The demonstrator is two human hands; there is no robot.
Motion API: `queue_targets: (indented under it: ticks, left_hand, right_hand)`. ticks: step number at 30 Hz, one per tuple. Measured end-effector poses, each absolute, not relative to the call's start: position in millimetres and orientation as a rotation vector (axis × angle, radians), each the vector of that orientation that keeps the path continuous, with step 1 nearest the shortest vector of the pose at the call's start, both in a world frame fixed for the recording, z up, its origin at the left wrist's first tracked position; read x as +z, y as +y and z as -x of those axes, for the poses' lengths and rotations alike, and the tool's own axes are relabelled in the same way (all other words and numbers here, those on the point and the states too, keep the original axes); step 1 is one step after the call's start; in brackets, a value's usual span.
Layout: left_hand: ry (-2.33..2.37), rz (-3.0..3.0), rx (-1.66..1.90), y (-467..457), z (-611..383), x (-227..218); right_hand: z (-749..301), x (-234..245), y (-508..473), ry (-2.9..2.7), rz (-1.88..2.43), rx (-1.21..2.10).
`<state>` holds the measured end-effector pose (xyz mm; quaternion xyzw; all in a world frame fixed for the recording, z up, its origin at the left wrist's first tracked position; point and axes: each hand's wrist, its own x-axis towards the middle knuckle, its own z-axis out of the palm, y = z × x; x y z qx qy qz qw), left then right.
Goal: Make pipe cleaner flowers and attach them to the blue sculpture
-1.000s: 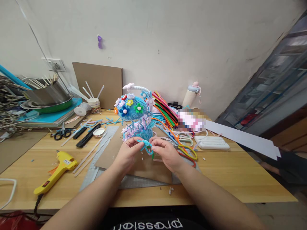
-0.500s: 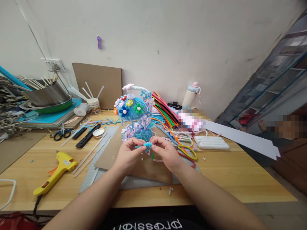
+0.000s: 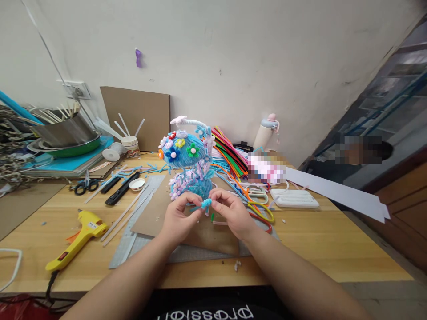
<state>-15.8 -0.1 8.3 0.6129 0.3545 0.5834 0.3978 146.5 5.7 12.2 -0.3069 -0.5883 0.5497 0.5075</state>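
A small light-blue coiled pipe cleaner (image 3: 206, 203) is held up between my two hands over the table. My right hand (image 3: 231, 213) pinches its right end between thumb and fingers. From the other side, my left hand (image 3: 182, 215) curls thumb and forefinger round its left end, where a thin blue tail shows. Just behind my fingers stands a fuzzy blue decoration (image 3: 187, 155) dotted with colourful pipe-cleaner flowers, a pale stem arching over it. A brown cardboard sheet (image 3: 153, 218) lies below my hands on a grey cutting mat (image 3: 116, 255).
To the left are a yellow glue gun (image 3: 88, 229), black scissors (image 3: 86, 184) and a black cutter (image 3: 122, 190). Bundled pipe cleaners (image 3: 230, 155), a bottle (image 3: 264, 133) and a white power bank (image 3: 294, 198) stand right of centre. Another person (image 3: 333, 166) is at the far right.
The blue coil has turned slightly in my fingers, and my left thumb and forefinger have spread a little. At the right, the other person's head has moved up and left.
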Motion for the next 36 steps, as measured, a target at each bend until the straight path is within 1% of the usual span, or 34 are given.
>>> queue_targets:
  ticks: [5, 10, 17, 22, 27, 32, 36]
  left_hand:
    - [0.970, -1.626, 1.481, 0, 17, 6]
    - [0.916, -1.644, 1.457, 0, 18, 6]
    - [0.942, -1.675, 1.601, -2, 17, 7]
    - [1.018, -1.820, 1.546, -1, 19, 4]
    - [0.989, -1.946, 1.492, 1, 21, -1]
    - [0.898, -1.892, 1.512, 1, 19, -3]
    - [0.930, -1.833, 1.493, 1, 18, -3]
  right_hand:
    - [-146, 15, 5, -1.426, 0.739, 1.298]
    - [-146, 17, 4, -1.442, 0.723, 1.278]
    - [-147, 12, 4, -1.460, 0.732, 1.276]
    - [-148, 15, 4, -1.551, 0.737, 1.211]
    - [-149, 14, 5, -1.569, 0.727, 1.194]
    - [-148, 13, 6, -1.532, 0.724, 1.231]
    - [-148, 14, 5, -1.516, 0.726, 1.220]
